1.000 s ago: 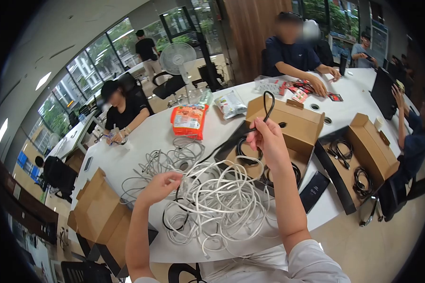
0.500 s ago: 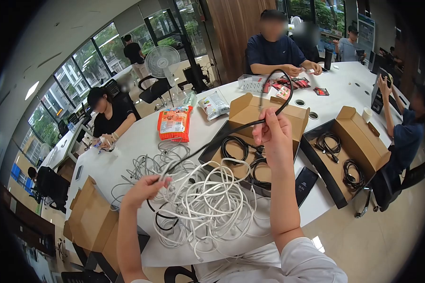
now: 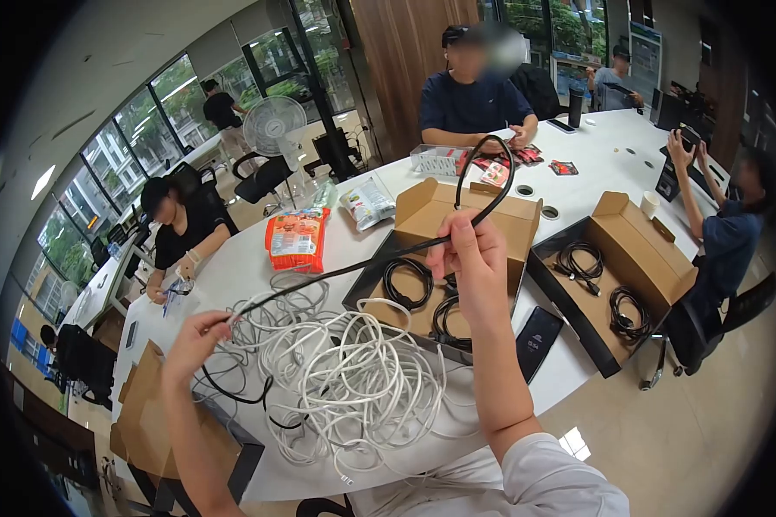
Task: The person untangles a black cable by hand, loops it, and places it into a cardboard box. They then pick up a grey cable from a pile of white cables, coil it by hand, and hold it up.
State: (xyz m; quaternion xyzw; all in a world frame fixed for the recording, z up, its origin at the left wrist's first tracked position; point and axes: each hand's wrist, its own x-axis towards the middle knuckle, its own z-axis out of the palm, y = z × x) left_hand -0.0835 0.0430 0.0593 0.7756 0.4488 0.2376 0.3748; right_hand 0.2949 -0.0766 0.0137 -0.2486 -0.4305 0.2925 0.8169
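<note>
A black cable [image 3: 336,272] stretches between my two hands above the table. My right hand [image 3: 472,250] pinches it near a loop that stands up over the fingers. At the lower left my left hand [image 3: 197,343] is closed on the same cable, and more of its length hangs down toward the pile. Beneath the cable lies a tangled heap of white and grey cables [image 3: 362,370]. Behind my right wrist, an open cardboard box [image 3: 414,327] holds coiled black cables [image 3: 407,283].
A second open box [image 3: 612,293] with coiled black cables is at the right, beside a phone [image 3: 539,343]. Another open box [image 3: 159,422] is at the lower left. An orange packet [image 3: 296,240] and a silver packet [image 3: 368,204] lie behind the heap. Several people are around the tables.
My left hand has moved left, away from my right hand, drawing the black cable out longer and straighter. The whole view has shifted slightly.
</note>
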